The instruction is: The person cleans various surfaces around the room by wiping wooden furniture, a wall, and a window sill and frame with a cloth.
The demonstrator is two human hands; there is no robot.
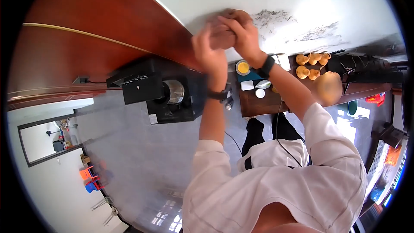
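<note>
Both hands are raised in front of the pale wall (336, 4), close together around a brown rounded object (222, 39) whose kind I cannot make out. My right hand (246, 39) grips it from the right, thumb and fingers bent over it. On the other side my left hand (210, 56) is pressed against it, smeared by motion, with its fingers curled round the edge. Part of the brown object is hidden behind the fingers. Each wrist wears a dark band. Dark, rough markings (271, 19) show on the wall just right of the hands.
A black coffee-machine-like appliance (172, 103) stands left, beside a reddish wooden cabinet (99, 8). Below right, a dark wooden table (254, 103) carries several small gourds (302, 72), a large round gourd (328, 88), a yellow-filled bowl (243, 67) and white dishes (247, 85).
</note>
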